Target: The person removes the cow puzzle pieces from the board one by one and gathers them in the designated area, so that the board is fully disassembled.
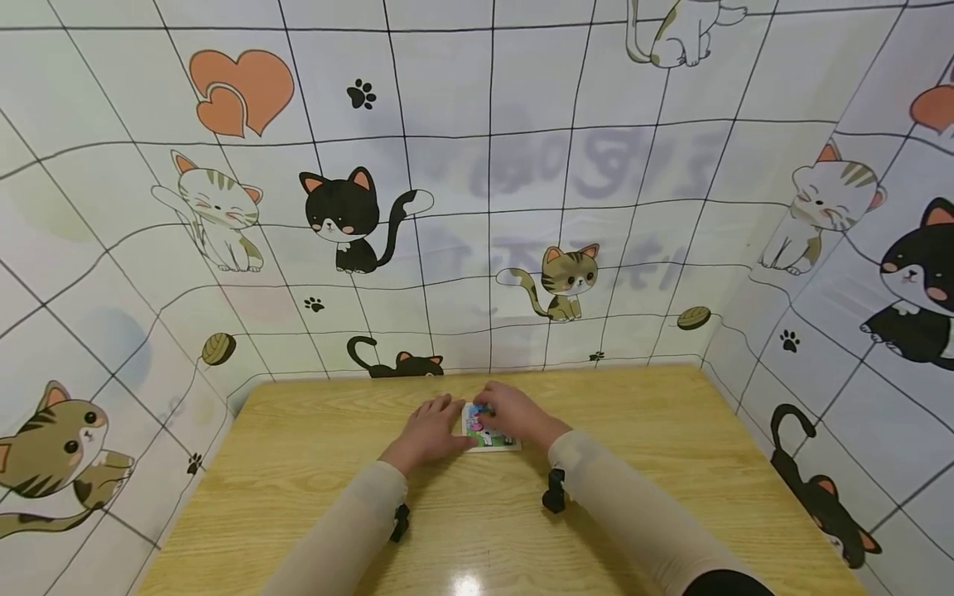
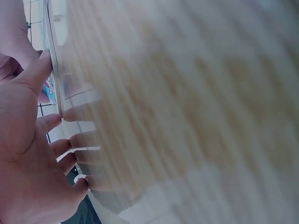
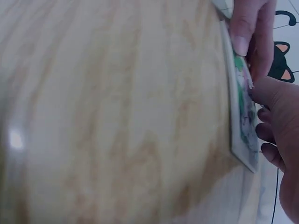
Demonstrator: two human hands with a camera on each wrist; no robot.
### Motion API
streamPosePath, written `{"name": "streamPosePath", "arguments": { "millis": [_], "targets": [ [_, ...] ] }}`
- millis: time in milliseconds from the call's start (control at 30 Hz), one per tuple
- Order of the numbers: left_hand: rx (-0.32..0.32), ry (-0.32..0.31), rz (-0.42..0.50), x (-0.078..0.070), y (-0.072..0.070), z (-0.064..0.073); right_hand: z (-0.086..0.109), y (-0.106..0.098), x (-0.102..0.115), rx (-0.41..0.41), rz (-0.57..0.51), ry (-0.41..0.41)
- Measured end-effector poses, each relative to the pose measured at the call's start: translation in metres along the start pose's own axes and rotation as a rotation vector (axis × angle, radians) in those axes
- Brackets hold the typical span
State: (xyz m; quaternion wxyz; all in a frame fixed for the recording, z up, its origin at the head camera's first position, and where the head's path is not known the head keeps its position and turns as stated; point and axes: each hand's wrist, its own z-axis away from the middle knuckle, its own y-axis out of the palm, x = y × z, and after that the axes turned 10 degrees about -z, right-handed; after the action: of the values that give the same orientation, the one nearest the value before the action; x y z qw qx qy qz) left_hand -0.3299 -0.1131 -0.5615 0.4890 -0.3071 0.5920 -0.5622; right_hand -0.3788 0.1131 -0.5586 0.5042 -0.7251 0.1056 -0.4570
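Note:
A small flat picture puzzle (image 1: 492,439) with a pale rim and a pink, blue and green picture lies near the far edge of the table. At its left side, my left hand (image 1: 432,430) has the thumb on the near corner and the other fingers spread, tips down on the tabletop. My right hand (image 1: 514,411) reaches over the puzzle from the right with curled fingers. A small thin piece (image 3: 251,86) shows at the right thumb tip in the right wrist view, pinched there and mostly hidden by the fingers. Both hands cover part of the picture.
The light wooden table (image 1: 313,463) has a glossy top that reflects a lamp near its front. A white cloth (image 1: 455,182) printed with cats and grid lines rises behind the table and along both sides. Black wrist straps (image 1: 554,492) sit on the sleeves.

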Motion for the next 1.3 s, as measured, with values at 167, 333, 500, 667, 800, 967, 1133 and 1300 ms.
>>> {"name": "streamPosePath", "arguments": {
  "millis": [167,333,500,667,800,967,1133,1300],
  "targets": [
    [0.008,0.004,0.003,-0.002,-0.001,0.002,0.003,0.004,-0.004,-0.032,0.021,0.01],
    [0.01,0.009,0.003,0.0,-0.001,0.002,0.004,0.006,-0.006,-0.052,-0.018,0.01],
    [-0.001,0.024,0.014,0.002,0.0,0.001,0.004,0.009,-0.008,-0.062,-0.026,0.012],
    [-0.013,0.033,0.017,0.002,0.0,0.001,0.004,0.009,-0.008,-0.058,-0.04,0.013],
    [-0.007,0.025,0.003,-0.001,-0.003,0.003,0.006,0.008,-0.007,-0.061,-0.068,0.009],
    [0.002,0.016,-0.007,-0.001,0.0,0.0,0.009,0.004,-0.01,-0.076,-0.11,0.013],
    [0.0,0.009,-0.01,-0.001,0.001,-0.002,0.013,-0.005,-0.008,-0.095,-0.168,0.004],
    [0.008,-0.001,0.004,-0.001,0.0,-0.001,0.018,-0.015,-0.009,-0.081,-0.162,-0.007]
  ]
}}
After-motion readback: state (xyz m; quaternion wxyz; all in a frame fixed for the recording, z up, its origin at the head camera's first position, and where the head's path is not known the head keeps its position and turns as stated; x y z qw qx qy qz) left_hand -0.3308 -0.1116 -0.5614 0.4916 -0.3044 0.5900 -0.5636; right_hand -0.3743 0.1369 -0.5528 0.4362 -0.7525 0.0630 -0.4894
